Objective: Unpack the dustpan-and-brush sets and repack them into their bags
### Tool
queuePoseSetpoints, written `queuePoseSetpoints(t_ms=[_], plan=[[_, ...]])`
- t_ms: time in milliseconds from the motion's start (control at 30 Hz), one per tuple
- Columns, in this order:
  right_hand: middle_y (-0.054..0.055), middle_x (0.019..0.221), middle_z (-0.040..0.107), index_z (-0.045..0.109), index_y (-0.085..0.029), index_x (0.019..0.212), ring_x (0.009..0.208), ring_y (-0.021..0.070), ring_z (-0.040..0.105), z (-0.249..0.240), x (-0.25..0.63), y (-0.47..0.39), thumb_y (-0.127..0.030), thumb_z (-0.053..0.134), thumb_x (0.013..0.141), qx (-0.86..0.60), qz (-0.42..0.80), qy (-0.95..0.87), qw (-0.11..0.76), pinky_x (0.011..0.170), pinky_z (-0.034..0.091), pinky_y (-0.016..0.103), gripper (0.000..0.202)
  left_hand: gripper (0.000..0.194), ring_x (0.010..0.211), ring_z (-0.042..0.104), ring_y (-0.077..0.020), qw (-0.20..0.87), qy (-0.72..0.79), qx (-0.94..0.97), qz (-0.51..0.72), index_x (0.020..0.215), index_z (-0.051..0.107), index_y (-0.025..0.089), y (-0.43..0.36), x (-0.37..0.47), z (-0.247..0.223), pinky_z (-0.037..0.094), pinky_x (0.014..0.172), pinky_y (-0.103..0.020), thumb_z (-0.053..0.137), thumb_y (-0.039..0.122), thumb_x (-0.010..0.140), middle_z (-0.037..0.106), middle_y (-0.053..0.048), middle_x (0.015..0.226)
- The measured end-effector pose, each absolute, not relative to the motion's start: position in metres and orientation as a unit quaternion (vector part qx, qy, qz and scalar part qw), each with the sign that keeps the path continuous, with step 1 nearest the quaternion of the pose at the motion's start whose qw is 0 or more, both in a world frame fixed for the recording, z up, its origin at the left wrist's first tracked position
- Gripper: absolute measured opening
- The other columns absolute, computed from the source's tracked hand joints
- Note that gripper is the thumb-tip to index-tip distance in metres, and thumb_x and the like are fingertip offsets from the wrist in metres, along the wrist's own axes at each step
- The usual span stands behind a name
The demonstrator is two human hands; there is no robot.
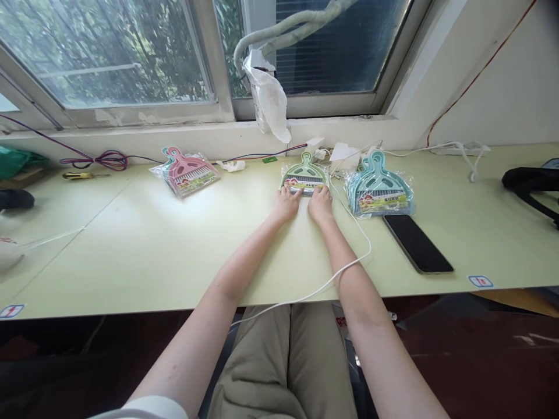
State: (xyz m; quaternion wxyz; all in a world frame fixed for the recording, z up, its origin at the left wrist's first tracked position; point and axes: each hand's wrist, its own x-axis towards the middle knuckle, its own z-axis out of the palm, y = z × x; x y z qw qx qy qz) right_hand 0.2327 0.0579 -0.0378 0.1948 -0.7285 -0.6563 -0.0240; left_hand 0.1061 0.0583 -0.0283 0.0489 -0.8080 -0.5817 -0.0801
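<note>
A green mini dustpan and brush set (307,169) in clear wrapping lies flat near the back of the table, its handle towards the wall. Both hands are at its near edge. My left hand (287,205) grips the near left corner, with the index finger stretched over the label. At the near right corner, my right hand (321,203) has its fingers curled onto the pack. To the left lies a pink dustpan set (191,173), turned at an angle, with a blue one partly hidden beneath it. Blue dustpan sets (381,189) lie stacked to the right, also wrapped.
A black phone (418,244) lies near the front edge. A white cable (364,253) crosses the table and my right forearm. Bundled wires (111,160) and a yellow screwdriver (78,175) lie at the back left. A power strip (458,148) sits against the wall.
</note>
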Motion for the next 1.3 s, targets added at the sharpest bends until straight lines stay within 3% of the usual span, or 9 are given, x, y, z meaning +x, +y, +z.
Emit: queuePoseSetpoints(t_ms=[267, 367, 533, 700, 900, 1067, 1167, 1300], plan=[[0.028, 0.140, 0.041, 0.038, -0.007, 0.145, 0.124, 0.0335, 0.046, -0.039, 0.237, 0.055, -0.013, 0.037, 0.092, -0.710, -0.027, -0.674, 0.201, 0.099, 0.040, 0.043, 0.054, 0.059, 0.136, 0.039, -0.0338, 0.049, -0.588, -0.803, -0.078, 0.154, 0.032, 0.030, 0.054, 0.106, -0.024, 0.032, 0.107, -0.053, 0.031, 0.023, 0.095, 0.032, -0.014, 0.158], [0.027, 0.141, 0.041, 0.039, -0.007, 0.144, 0.125, 0.0330, 0.046, -0.040, 0.238, 0.056, -0.012, 0.038, 0.090, -0.712, -0.027, -0.672, 0.203, 0.100, 0.040, 0.043, 0.054, 0.062, 0.138, 0.038, -0.0329, 0.049, -0.597, -0.797, -0.082, 0.156, 0.026, 0.023, 0.052, 0.106, -0.024, 0.031, 0.109, -0.052, 0.031, 0.022, 0.095, 0.030, -0.017, 0.159], [0.026, 0.142, 0.041, 0.039, -0.005, 0.143, 0.126, 0.0328, 0.047, -0.042, 0.242, 0.059, -0.015, 0.043, 0.089, -0.706, -0.016, -0.673, 0.220, 0.101, 0.040, 0.042, 0.055, 0.062, 0.148, 0.025, -0.0311, 0.041, -0.601, -0.791, -0.107, 0.152, 0.031, 0.005, 0.055, 0.103, -0.030, 0.016, 0.120, -0.055, 0.031, 0.023, 0.092, 0.022, -0.021, 0.162], [0.026, 0.144, 0.040, 0.042, -0.004, 0.141, 0.130, 0.0331, 0.045, -0.047, 0.246, 0.062, -0.016, 0.044, 0.089, -0.698, -0.011, -0.674, 0.243, 0.104, 0.039, 0.044, 0.054, 0.065, 0.152, 0.010, -0.0306, 0.101, -0.542, -0.816, -0.172, 0.149, 0.034, 0.006, 0.056, 0.102, -0.032, 0.002, 0.121, -0.061, 0.037, 0.016, 0.085, 0.017, -0.018, 0.163], [0.027, 0.144, 0.040, 0.044, -0.005, 0.139, 0.128, 0.0335, 0.046, -0.046, 0.247, 0.061, -0.017, 0.044, 0.089, -0.698, -0.014, -0.673, 0.244, 0.103, 0.040, 0.046, 0.051, 0.052, 0.142, 0.036, -0.0247, 0.072, -0.449, -0.878, -0.150, 0.138, 0.049, 0.006, 0.059, 0.103, -0.030, 0.025, 0.120, -0.039, 0.032, 0.014, 0.089, 0.044, -0.017, 0.150], [0.029, 0.145, 0.039, 0.043, -0.002, 0.140, 0.131, 0.0343, 0.044, -0.042, 0.245, 0.058, -0.016, 0.041, 0.090, -0.692, -0.010, -0.682, 0.234, 0.105, 0.038, 0.047, 0.053, 0.057, 0.146, 0.030, -0.0247, 0.016, -0.491, -0.860, -0.142, 0.147, 0.039, 0.004, 0.065, 0.099, -0.033, 0.024, 0.121, -0.039, 0.033, 0.021, 0.093, 0.036, -0.017, 0.156], [0.028, 0.148, 0.039, 0.044, 0.000, 0.140, 0.139, 0.0352, 0.035, -0.039, 0.243, 0.057, -0.012, 0.039, 0.089, -0.673, -0.015, -0.705, 0.225, 0.109, 0.034, 0.049, 0.053, 0.059, 0.147, 0.028, -0.0252, 0.003, -0.503, -0.854, -0.132, 0.150, 0.035, 0.005, 0.064, 0.099, -0.032, 0.021, 0.122, -0.037, 0.032, 0.023, 0.094, 0.032, -0.015, 0.159], [0.022, 0.149, 0.044, 0.046, -0.003, 0.141, 0.143, 0.0292, 0.033, -0.035, 0.240, 0.057, -0.008, 0.032, 0.090, -0.594, -0.029, -0.773, 0.220, 0.114, 0.031, 0.047, 0.053, 0.059, 0.147, 0.027, -0.0246, 0.004, -0.508, -0.852, -0.123, 0.151, 0.034, 0.005, 0.061, 0.100, -0.030, 0.018, 0.123, -0.035, 0.031, 0.023, 0.095, 0.030, -0.013, 0.160]])
